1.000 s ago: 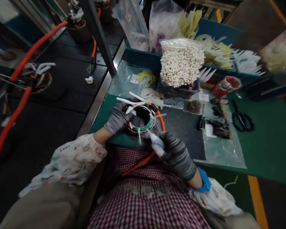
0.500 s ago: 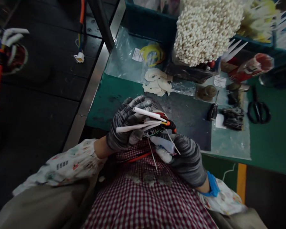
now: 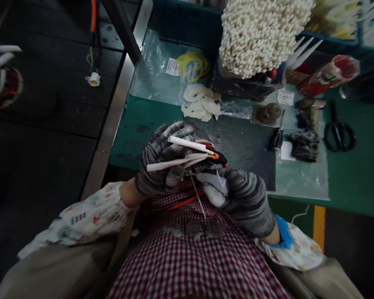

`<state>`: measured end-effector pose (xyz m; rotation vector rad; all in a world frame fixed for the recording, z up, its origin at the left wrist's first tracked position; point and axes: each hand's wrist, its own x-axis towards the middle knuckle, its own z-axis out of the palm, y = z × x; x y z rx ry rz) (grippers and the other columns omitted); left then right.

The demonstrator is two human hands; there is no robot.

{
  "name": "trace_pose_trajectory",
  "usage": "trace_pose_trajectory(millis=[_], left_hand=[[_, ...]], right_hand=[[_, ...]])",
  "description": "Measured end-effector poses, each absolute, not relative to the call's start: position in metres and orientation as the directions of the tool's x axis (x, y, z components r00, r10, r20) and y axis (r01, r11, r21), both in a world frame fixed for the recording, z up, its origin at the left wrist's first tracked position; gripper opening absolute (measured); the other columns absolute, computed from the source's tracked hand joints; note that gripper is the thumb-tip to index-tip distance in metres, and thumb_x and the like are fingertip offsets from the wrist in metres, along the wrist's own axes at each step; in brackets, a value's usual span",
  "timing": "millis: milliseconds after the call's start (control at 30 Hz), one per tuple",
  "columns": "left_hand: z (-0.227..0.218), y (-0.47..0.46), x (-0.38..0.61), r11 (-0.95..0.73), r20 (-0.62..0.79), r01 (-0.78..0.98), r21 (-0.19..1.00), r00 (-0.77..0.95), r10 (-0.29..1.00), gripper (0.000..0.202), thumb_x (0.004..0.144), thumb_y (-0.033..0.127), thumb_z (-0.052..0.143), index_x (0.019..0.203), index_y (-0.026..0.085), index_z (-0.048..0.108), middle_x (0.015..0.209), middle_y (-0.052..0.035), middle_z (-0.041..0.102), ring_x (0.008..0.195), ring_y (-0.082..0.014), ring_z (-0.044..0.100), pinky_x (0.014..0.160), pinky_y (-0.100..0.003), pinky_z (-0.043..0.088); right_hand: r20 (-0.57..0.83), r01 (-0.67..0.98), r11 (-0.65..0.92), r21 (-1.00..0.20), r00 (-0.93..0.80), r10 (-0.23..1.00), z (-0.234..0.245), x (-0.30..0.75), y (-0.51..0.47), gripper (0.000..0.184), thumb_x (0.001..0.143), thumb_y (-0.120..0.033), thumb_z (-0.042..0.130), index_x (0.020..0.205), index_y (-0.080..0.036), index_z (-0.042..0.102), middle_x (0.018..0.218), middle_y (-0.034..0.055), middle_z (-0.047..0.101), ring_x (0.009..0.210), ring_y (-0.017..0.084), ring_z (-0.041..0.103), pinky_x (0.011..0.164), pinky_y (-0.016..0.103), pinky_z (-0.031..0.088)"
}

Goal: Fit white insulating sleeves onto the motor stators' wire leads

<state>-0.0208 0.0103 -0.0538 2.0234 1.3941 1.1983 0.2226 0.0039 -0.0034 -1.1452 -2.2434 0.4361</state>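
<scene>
My gloved left hand [image 3: 157, 162] is closed around the near-left side of a round motor stator [image 3: 200, 167], which rests at the bench edge against my apron. White sleeved wires [image 3: 187, 144] stick out of it to the left, over my left fingers. They meet a black-and-orange cable [image 3: 223, 160] at its right. Pinched in my gloved right hand [image 3: 249, 199] is a flat whitish plastic blade [image 3: 213, 181], its tip at the stator's near rim. A thin white cord [image 3: 199, 198] hangs from that rim onto the checked apron.
White strip pieces [image 3: 202, 104] and yellow loops [image 3: 193, 66] in plastic lie beyond the stator. A block of white cord ends [image 3: 264, 37] stands in a bin. Right are a screwdriver [image 3: 277, 139], black ties [image 3: 305, 145] and scissors [image 3: 339, 135]. Another wired stator [image 3: 6, 87] is at left.
The whitish blade has tilted and sits closer to the stator's rim, with my right hand slightly shifted. A second loose cord end near my right fingers no longer hangs out straight. The view has shifted slightly.
</scene>
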Motion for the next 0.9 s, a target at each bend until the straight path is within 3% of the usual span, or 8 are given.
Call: trace_pose_trajectory(millis=[100, 267, 367, 467, 600, 733, 900], left_hand=[[-0.044, 0.015, -0.017, -0.576, 0.57, 0.544, 0.61, 0.203, 0.796, 0.046, 0.109, 0.049, 0.047, 0.15, 0.034, 0.06, 0.154, -0.0052, 0.068, 0.153, -0.0294, 0.055, 0.132, -0.056, 0.041], [-0.025, 0.031, -0.001, -0.595, 0.511, 0.65, 0.472, 0.348, 0.786, 0.045, 0.106, 0.044, 0.054, 0.147, 0.027, 0.063, 0.151, -0.0104, 0.069, 0.15, -0.0346, 0.059, 0.129, -0.057, 0.043], [-0.016, 0.042, 0.01, -0.612, 0.5, 0.679, 0.405, 0.395, 0.77, 0.044, 0.105, 0.038, 0.056, 0.143, 0.019, 0.066, 0.148, -0.0159, 0.07, 0.144, -0.0381, 0.064, 0.124, -0.059, 0.049], [-0.008, 0.054, 0.017, -0.575, 0.443, 0.662, 0.481, 0.383, 0.811, 0.043, 0.106, 0.043, 0.054, 0.137, 0.019, 0.071, 0.143, -0.0153, 0.073, 0.139, -0.0401, 0.067, 0.122, -0.061, 0.05], [0.002, 0.07, 0.025, -0.492, 0.329, 0.615, 0.616, 0.366, 0.87, 0.039, 0.103, 0.053, 0.056, 0.121, 0.026, 0.078, 0.132, -0.0072, 0.078, 0.133, -0.0381, 0.071, 0.124, -0.06, 0.048], [0.01, 0.086, 0.036, -0.462, 0.231, 0.703, 0.541, 0.404, 0.885, 0.044, 0.106, 0.052, 0.047, 0.108, 0.02, 0.077, 0.107, -0.0109, 0.078, 0.117, -0.0385, 0.076, 0.113, -0.061, 0.056], [0.019, 0.105, 0.052, -0.482, 0.101, 0.759, 0.439, 0.491, 0.865, 0.046, 0.11, 0.05, 0.042, 0.114, 0.016, 0.073, 0.101, -0.0132, 0.075, 0.11, -0.0378, 0.076, 0.107, -0.058, 0.058]], right_hand=[[0.326, 0.656, 0.545, -0.522, -0.438, 0.838, -0.005, 0.234, 0.005, 0.022, 0.103, -0.045, 0.067, 0.107, -0.031, 0.083, 0.078, 0.0006, 0.08, 0.061, 0.019, 0.07, 0.054, 0.031, 0.047], [0.258, 0.74, 0.486, -0.465, -0.412, 0.874, 0.001, 0.25, 0.012, 0.027, 0.1, -0.051, 0.067, 0.087, -0.03, 0.08, 0.067, 0.0006, 0.075, 0.053, 0.02, 0.067, 0.051, 0.034, 0.041], [0.274, 0.766, 0.493, -0.412, -0.412, 0.869, 0.004, 0.252, 0.015, 0.028, 0.099, -0.05, 0.067, 0.085, -0.028, 0.076, 0.071, 0.0027, 0.077, 0.057, 0.022, 0.068, 0.053, 0.035, 0.04], [0.308, 0.784, 0.497, -0.372, -0.401, 0.863, 0.004, 0.253, 0.018, 0.029, 0.1, -0.049, 0.065, 0.084, -0.027, 0.075, 0.07, 0.0036, 0.076, 0.057, 0.022, 0.067, 0.054, 0.035, 0.039], [0.26, 0.812, 0.454, -0.366, -0.378, 0.888, 0.004, 0.259, 0.021, 0.029, 0.099, -0.054, 0.067, 0.088, -0.029, 0.078, 0.073, 0.0033, 0.076, 0.061, 0.022, 0.067, 0.056, 0.035, 0.041], [0.268, 0.826, 0.423, -0.374, -0.34, 0.901, 0.002, 0.265, 0.026, 0.025, 0.099, -0.052, 0.069, 0.099, -0.029, 0.079, 0.088, 0.0051, 0.082, 0.07, 0.025, 0.073, 0.06, 0.036, 0.044], [0.367, 0.864, 0.441, -0.242, -0.339, 0.866, -0.004, 0.262, 0.034, 0.026, 0.099, -0.05, 0.072, 0.102, -0.025, 0.078, 0.08, 0.0061, 0.079, 0.067, 0.024, 0.069, 0.057, 0.035, 0.036]])
